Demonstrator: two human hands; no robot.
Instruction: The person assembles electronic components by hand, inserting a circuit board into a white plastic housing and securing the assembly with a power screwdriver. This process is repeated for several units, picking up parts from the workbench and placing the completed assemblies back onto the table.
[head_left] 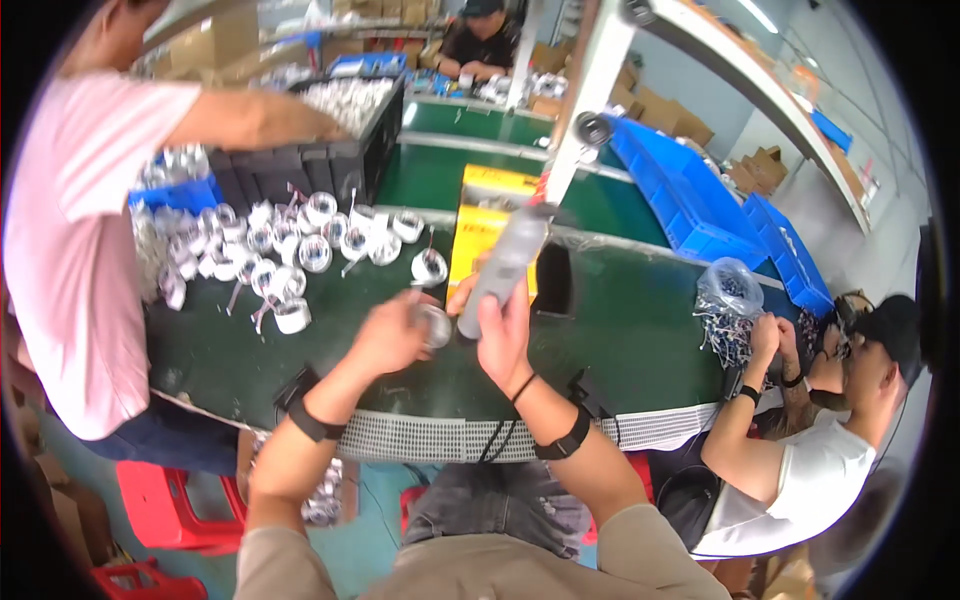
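Note:
My left hand [388, 338] is closed around a small round white housing [436, 326], low over the green work surface. Just to its right, my right hand [503, 335] grips a grey electric screwdriver [507, 262], tilted with its dark end up and away from me; motion blurs it. The screwdriver's lower end is close to the housing, and I cannot tell whether they touch. A single white housing [429, 267] lies beyond my left hand. Farther left, several similar housings [315, 252] with short wires are heaped together. Behind the screwdriver stands an open yellow box [474, 240].
A black crate [290, 175] of white parts is at the back left, where a person in pink [90, 240] reaches over it. Blue trays [690, 200] line the right. A person in white [800, 470] handles a wire pile [725, 335]. A dark flat rectangle [556, 281] lies beside the box.

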